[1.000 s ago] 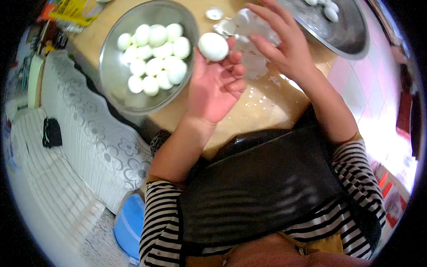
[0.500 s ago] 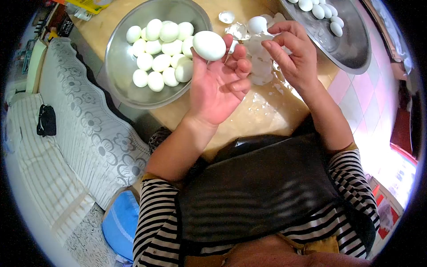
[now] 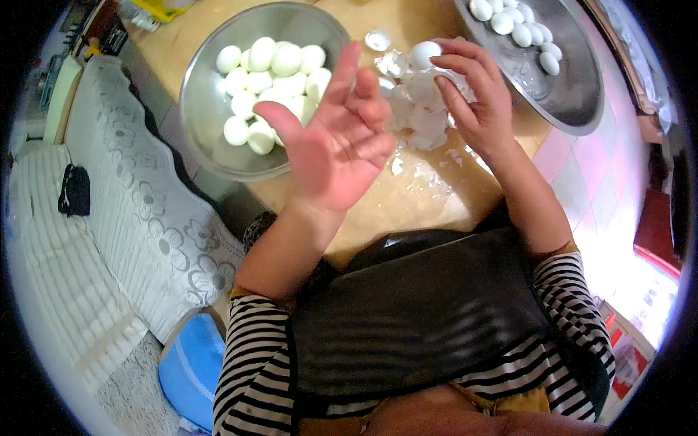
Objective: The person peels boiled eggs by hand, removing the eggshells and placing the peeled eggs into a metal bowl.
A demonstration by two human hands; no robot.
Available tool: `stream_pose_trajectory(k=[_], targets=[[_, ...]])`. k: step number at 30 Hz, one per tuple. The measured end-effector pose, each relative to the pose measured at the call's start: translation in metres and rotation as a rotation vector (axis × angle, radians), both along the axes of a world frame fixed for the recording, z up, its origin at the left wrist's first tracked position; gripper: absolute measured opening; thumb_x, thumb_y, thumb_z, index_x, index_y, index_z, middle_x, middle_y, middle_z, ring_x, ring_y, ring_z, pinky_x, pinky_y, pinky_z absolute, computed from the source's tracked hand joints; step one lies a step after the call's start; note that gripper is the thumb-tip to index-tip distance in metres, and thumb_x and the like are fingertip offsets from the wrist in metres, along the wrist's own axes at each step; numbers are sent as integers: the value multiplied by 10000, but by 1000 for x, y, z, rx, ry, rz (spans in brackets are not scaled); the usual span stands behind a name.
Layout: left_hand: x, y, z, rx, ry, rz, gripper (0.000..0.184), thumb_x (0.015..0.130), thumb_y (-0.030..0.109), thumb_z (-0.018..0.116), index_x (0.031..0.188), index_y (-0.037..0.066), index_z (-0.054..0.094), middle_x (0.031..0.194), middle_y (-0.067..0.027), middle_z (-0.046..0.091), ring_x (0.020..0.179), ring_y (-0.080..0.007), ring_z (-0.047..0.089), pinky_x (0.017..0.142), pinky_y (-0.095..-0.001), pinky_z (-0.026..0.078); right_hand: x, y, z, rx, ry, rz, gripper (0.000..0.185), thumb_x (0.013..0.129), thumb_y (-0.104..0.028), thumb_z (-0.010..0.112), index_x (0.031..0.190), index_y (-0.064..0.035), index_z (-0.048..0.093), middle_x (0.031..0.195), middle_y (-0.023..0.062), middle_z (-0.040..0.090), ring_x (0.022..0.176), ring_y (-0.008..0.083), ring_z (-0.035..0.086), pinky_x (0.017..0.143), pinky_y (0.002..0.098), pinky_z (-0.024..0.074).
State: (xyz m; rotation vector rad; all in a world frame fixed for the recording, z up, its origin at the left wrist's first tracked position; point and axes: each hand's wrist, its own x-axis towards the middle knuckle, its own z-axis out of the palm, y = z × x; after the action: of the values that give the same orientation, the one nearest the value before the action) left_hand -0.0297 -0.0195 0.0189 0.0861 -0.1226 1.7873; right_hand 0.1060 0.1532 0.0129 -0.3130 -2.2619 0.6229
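Note:
My left hand is palm up with its fingers and thumb spread, holding nothing. It reaches over the right rim of a steel bowl of peeled eggs and hides part of them. My right hand has its fingertips at the right side of a white egg, its thumb apart below. That egg rests by a heap of broken eggshell; whether its shell is whole I cannot tell.
A second steel basin at the upper right holds several white eggs. Shell bits and wet spots lie on the wooden table. A patterned cloth-covered seat stands to the left, with a blue cushion-like thing below it.
My left hand has let go of the peeled egg, which is now among those in the bowl, and its fingers have opened. My right fingers have come to the other egg. The view shifted slightly.

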Motion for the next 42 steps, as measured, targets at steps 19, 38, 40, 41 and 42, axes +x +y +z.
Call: stream_pose_trajectory(k=[19,38,40,41,42], targets=[[42,-3,-16,-338,1331,277,223,965,187,546,787,56,519,683,-13,512,591,-82,445,532,-210,351,31,76,44,9,-171,-372,237,875,-179,573,1090,-152,669,1026,116,672,864,319,656,741,412,519],[33,-17,-11,-351,1623,441,134,927,109,584,826,29,617,740,29,561,634,-62,477,568,-209,393,43,243,-48,214,-1090,-550,482,756,-268,718,1129,9,589,1072,214,661,1015,341,643,842,445,520],[23,-50,-12,-468,1606,498,126,928,94,574,829,25,612,744,23,560,629,-61,473,562,-206,389,47,230,-27,240,-1120,-472,445,813,-255,675,1173,-8,587,1062,223,643,1015,346,630,854,449,508],[19,-67,-11,-552,1585,565,120,928,78,564,831,22,607,749,16,559,624,-60,468,557,-204,384,53,214,-11,215,-1161,-420,433,828,-233,656,1201,-25,589,1030,241,629,1012,370,615,865,468,492],[14,-90,-15,-641,1564,606,109,927,79,566,846,13,599,739,15,552,630,-56,467,563,-197,382,61,239,-35,259,-929,-399,404,838,-291,617,1143,-27,622,874,213,662,897,314,660,771,450,523]])
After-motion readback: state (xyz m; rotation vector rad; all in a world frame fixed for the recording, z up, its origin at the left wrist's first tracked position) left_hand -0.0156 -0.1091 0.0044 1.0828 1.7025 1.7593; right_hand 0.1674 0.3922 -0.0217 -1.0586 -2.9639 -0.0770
